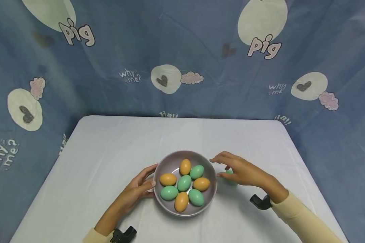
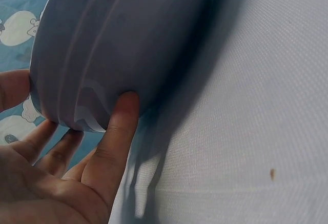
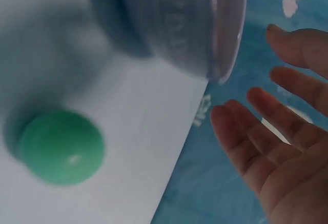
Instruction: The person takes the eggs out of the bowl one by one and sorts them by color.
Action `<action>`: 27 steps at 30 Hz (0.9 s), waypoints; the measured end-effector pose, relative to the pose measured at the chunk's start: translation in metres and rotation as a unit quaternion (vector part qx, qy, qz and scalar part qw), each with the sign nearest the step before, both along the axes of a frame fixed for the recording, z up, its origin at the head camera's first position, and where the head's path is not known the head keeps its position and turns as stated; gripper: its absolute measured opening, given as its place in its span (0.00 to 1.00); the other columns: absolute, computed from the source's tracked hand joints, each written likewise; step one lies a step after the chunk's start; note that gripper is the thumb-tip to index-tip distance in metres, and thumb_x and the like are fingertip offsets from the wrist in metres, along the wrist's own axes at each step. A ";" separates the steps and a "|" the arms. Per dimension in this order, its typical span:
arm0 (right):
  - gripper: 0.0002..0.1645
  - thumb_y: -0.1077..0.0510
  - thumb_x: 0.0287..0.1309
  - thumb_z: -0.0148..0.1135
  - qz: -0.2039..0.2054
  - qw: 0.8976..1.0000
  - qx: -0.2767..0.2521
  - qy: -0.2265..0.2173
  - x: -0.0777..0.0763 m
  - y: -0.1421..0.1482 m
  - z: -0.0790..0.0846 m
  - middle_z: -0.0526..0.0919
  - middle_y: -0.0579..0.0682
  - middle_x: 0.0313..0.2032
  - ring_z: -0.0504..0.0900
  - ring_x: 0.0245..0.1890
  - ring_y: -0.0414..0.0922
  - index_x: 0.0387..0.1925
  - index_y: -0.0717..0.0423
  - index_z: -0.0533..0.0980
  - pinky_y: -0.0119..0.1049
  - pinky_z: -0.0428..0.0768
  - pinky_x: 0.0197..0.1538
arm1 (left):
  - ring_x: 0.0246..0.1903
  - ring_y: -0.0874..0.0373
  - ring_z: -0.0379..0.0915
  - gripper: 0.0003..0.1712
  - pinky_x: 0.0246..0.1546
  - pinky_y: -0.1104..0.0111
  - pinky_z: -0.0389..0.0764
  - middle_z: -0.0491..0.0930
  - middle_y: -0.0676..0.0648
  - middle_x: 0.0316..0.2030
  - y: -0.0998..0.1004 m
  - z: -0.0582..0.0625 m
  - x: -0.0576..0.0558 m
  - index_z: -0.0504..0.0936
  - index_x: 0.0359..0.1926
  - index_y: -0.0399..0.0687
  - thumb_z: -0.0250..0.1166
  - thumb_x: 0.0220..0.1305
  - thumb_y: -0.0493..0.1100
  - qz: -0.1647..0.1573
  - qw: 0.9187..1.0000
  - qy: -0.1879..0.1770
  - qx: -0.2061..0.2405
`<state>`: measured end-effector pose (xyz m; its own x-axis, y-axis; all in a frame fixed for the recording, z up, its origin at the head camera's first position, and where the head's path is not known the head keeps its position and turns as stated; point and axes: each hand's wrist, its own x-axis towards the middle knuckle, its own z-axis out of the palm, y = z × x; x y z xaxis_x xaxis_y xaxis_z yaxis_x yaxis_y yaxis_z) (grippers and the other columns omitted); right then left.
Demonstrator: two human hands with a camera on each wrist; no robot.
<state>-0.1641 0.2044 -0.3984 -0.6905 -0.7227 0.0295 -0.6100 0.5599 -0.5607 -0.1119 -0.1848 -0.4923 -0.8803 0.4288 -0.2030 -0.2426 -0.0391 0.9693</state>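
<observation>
A round greyish-mauve bowl (image 1: 171, 165) holds several green eggs (image 1: 184, 183) and several orange-yellow eggs (image 1: 168, 179). My left hand (image 1: 135, 190) grips the bowl's left side, thumb near the rim and fingers spread on the outer wall; the left wrist view shows the fingertips (image 2: 127, 103) touching that wall. Just right of the bowl, my right hand (image 1: 241, 170) hovers with loosely bent, parted fingers and nothing between them. Beneath it, one more green egg (image 3: 62, 147) lies on the table, mostly hidden by the hand in the head view.
The bowl is over a white-covered table (image 1: 118, 141). A blue patterned cloth (image 1: 200, 40) hangs behind and at the sides. Black wrist cameras show at both cuffs, the right one (image 1: 261, 202) above the cloth.
</observation>
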 end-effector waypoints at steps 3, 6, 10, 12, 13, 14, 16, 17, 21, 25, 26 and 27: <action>0.28 0.59 0.61 0.69 0.021 1.000 -0.008 0.002 0.000 -0.012 0.004 0.79 0.51 0.57 0.81 0.47 0.44 0.62 0.55 0.75 0.35 0.84 0.46 | 0.69 0.33 0.61 0.37 0.50 0.53 0.84 0.46 0.40 0.79 0.001 -0.001 0.002 0.53 0.78 0.53 0.57 0.73 0.41 0.003 1.000 0.001 -0.001; 0.27 0.58 0.62 0.68 0.037 0.999 -0.007 0.005 -0.001 -0.024 0.009 0.79 0.50 0.56 0.80 0.43 0.43 0.63 0.53 0.75 0.33 0.83 0.45 | 0.68 0.34 0.63 0.36 0.50 0.54 0.84 0.47 0.40 0.78 0.003 0.000 0.000 0.54 0.77 0.53 0.57 0.73 0.41 0.002 1.000 0.007 0.001; 0.27 0.57 0.64 0.66 0.056 0.998 0.011 -0.005 -0.002 -0.040 0.012 0.78 0.48 0.57 0.79 0.48 0.44 0.64 0.50 0.74 0.36 0.81 0.52 | 0.67 0.35 0.65 0.36 0.50 0.54 0.84 0.47 0.40 0.78 0.003 0.002 -0.004 0.54 0.77 0.53 0.57 0.73 0.41 -0.004 1.000 0.011 0.004; 0.27 0.58 0.64 0.65 0.069 0.997 0.018 -0.014 -0.003 -0.049 0.013 0.77 0.48 0.58 0.78 0.53 0.45 0.64 0.50 0.74 0.38 0.80 0.56 | 0.67 0.35 0.64 0.36 0.50 0.54 0.84 0.46 0.40 0.78 0.003 0.003 -0.004 0.54 0.77 0.53 0.57 0.73 0.41 -0.005 1.000 0.010 0.003; 0.27 0.58 0.64 0.65 0.075 0.997 0.019 -0.019 -0.003 -0.053 0.013 0.76 0.48 0.58 0.78 0.55 0.46 0.64 0.50 0.74 0.39 0.80 0.57 | 0.67 0.34 0.64 0.36 0.50 0.53 0.84 0.46 0.40 0.78 0.002 0.003 -0.005 0.54 0.77 0.53 0.56 0.73 0.41 -0.004 1.000 0.010 0.003; 0.27 0.59 0.64 0.65 0.083 0.996 0.017 -0.024 -0.004 -0.056 0.013 0.76 0.48 0.59 0.78 0.55 0.47 0.64 0.50 0.74 0.39 0.81 0.57 | 0.67 0.34 0.64 0.36 0.50 0.53 0.84 0.46 0.40 0.78 0.002 0.003 -0.005 0.54 0.77 0.53 0.57 0.73 0.41 -0.002 1.000 0.009 0.001; 0.27 0.60 0.64 0.65 0.100 0.995 0.012 -0.017 -0.004 -0.063 0.013 0.76 0.49 0.59 0.78 0.56 0.47 0.64 0.51 0.74 0.39 0.81 0.57 | 0.67 0.34 0.64 0.37 0.49 0.53 0.84 0.47 0.40 0.78 0.002 0.003 -0.005 0.54 0.77 0.53 0.57 0.73 0.41 0.004 1.000 0.006 -0.002; 0.27 0.59 0.63 0.66 0.108 0.994 0.009 -0.011 -0.005 -0.066 0.013 0.76 0.50 0.59 0.78 0.55 0.47 0.63 0.52 0.74 0.39 0.81 0.57 | 0.68 0.33 0.64 0.37 0.49 0.53 0.84 0.47 0.40 0.78 0.002 0.002 -0.004 0.54 0.77 0.53 0.57 0.73 0.41 0.007 1.000 0.005 -0.003; 0.23 0.58 0.63 0.66 0.135 0.991 0.011 0.016 -0.006 -0.076 0.011 0.76 0.49 0.57 0.77 0.55 0.46 0.60 0.53 0.76 0.35 0.79 0.57 | 0.69 0.33 0.62 0.37 0.50 0.52 0.84 0.47 0.41 0.78 0.003 0.001 -0.001 0.54 0.77 0.53 0.58 0.72 0.41 0.012 1.000 -0.005 -0.005; 0.23 0.57 0.64 0.65 0.151 0.988 0.024 0.001 -0.009 -0.084 0.009 0.77 0.50 0.57 0.78 0.53 0.46 0.60 0.54 0.75 0.32 0.80 0.54 | 0.69 0.33 0.60 0.38 0.50 0.53 0.84 0.47 0.41 0.78 0.004 0.001 0.002 0.54 0.78 0.53 0.58 0.72 0.41 0.018 1.000 -0.011 -0.008; 0.24 0.57 0.64 0.65 0.153 0.988 0.028 -0.004 -0.010 -0.087 0.009 0.77 0.51 0.57 0.78 0.52 0.46 0.61 0.54 0.75 0.31 0.79 0.53 | 0.69 0.33 0.60 0.38 0.50 0.53 0.84 0.47 0.41 0.78 0.004 0.002 0.003 0.54 0.78 0.53 0.58 0.72 0.41 0.019 1.000 -0.010 -0.009; 0.25 0.57 0.65 0.65 0.154 0.987 0.032 -0.007 -0.011 -0.088 0.009 0.77 0.51 0.57 0.78 0.51 0.46 0.62 0.55 0.75 0.31 0.79 0.53 | 0.69 0.33 0.60 0.37 0.50 0.54 0.84 0.47 0.41 0.78 0.004 0.002 0.002 0.54 0.78 0.54 0.58 0.72 0.41 0.019 1.000 -0.009 -0.009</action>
